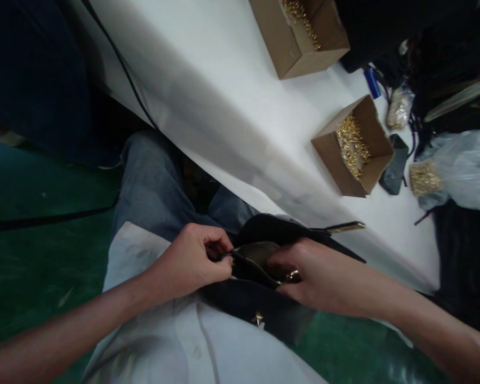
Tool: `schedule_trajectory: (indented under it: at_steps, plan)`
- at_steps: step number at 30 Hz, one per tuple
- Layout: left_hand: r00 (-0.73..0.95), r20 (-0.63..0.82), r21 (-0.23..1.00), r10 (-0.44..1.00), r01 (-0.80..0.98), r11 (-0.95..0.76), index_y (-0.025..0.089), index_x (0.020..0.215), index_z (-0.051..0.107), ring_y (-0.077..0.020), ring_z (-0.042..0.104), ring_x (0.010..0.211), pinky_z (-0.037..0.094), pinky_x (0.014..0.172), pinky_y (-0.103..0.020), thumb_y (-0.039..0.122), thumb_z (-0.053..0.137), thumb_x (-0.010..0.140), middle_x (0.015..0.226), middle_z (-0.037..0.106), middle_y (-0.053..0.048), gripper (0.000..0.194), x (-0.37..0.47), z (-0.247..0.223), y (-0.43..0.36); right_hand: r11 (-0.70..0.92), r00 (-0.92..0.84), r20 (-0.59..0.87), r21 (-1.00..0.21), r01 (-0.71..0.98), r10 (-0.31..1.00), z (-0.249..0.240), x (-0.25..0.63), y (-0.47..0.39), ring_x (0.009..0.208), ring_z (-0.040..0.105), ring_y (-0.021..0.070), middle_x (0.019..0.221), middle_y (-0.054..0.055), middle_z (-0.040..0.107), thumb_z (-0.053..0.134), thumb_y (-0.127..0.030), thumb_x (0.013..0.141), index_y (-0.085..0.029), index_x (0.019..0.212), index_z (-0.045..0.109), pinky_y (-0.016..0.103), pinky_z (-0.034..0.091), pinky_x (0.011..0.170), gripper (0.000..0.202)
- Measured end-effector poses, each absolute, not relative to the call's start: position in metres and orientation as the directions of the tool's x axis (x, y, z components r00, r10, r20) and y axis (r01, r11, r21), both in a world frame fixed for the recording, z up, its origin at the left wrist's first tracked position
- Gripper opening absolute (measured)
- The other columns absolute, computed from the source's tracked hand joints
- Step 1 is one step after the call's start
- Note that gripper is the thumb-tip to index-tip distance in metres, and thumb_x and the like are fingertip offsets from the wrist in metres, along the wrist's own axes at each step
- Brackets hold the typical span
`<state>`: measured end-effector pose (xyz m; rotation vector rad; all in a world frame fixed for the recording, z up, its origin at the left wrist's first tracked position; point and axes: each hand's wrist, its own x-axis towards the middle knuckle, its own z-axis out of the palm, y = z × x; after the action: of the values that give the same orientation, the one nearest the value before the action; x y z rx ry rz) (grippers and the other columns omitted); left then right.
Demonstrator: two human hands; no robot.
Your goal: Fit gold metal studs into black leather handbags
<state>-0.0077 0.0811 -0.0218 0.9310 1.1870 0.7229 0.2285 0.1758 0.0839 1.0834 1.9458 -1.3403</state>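
A black handbag (pixel 264 306) lies across my lap with its mouth open, showing a greyish lining and a gold-toned zipper line. My left hand (pixel 200 261) pinches one end of the zipper edge between thumb and fingers. At the other end, my right hand (pixel 304 272) reaches into the opening, fingers curled about a small gold metal piece (pixel 292 276) that looks like a zipper pull; its fingertips are partly hidden. A small gold clasp (pixel 257 319) sits on the bag's front. The raised black flap (pixel 272 226) carries a gold-edged bar (pixel 346 227).
A white-covered table (pixel 240 122) runs diagonally ahead. On it stand two cardboard boxes, a nearer one (pixel 330 154) and a farther one (pixel 290 56), both holding small gold hardware. A clear plastic bag (pixel 472 170) and dark items are at right. A black cord (pixel 124 66) hangs at left.
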Motion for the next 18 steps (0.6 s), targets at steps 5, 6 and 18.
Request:
schedule_trajectory:
  at_steps: [5, 6, 18]
  plan:
    - [0.233, -0.431, 0.896, 0.872, 0.001, 0.443, 0.02, 0.075, 0.081, -0.0157, 0.069, 0.067, 0.049, 0.058, -0.022, 0.023, 0.071, 0.077, 0.07, 0.077, 0.0, 0.011, -0.006, -0.023, 0.082, 0.484, -0.525, -0.813, -0.364, 0.796, 0.252, 0.098, 0.246, 0.175, 0.082, 0.078, 0.0259, 0.088, 0.007, 0.084, 0.071, -0.01, 0.094, -0.024, 0.091, 0.079, 0.035, 0.044, 0.07, 0.016]
    - [0.228, -0.432, 0.896, 0.872, 0.002, 0.444, 0.02, 0.075, 0.081, -0.0157, 0.068, 0.066, 0.048, 0.057, -0.022, 0.024, 0.071, 0.076, 0.07, 0.077, 0.0, 0.011, -0.006, -0.023, 0.083, 0.48, -0.524, -0.815, -0.366, 0.797, 0.248, 0.098, 0.247, 0.175, 0.081, 0.078, 0.0255, 0.087, 0.006, 0.083, 0.069, -0.012, 0.098, -0.024, 0.091, 0.079, 0.035, 0.044, 0.07, 0.017]
    - [0.242, -0.447, 0.882, 0.861, -0.041, 0.47, 0.019, 0.074, 0.077, -0.0154, 0.065, 0.066, 0.046, 0.057, -0.023, 0.025, 0.071, 0.076, 0.068, 0.073, 0.0, 0.009, 0.009, -0.024, 0.082, 0.319, -0.44, -0.847, -0.346, 0.882, 0.297, 0.088, 0.243, 0.17, 0.058, 0.059, 0.0163, 0.064, -0.001, 0.066, 0.07, -0.01, 0.087, -0.021, 0.078, 0.073, 0.029, 0.036, 0.055, 0.015]
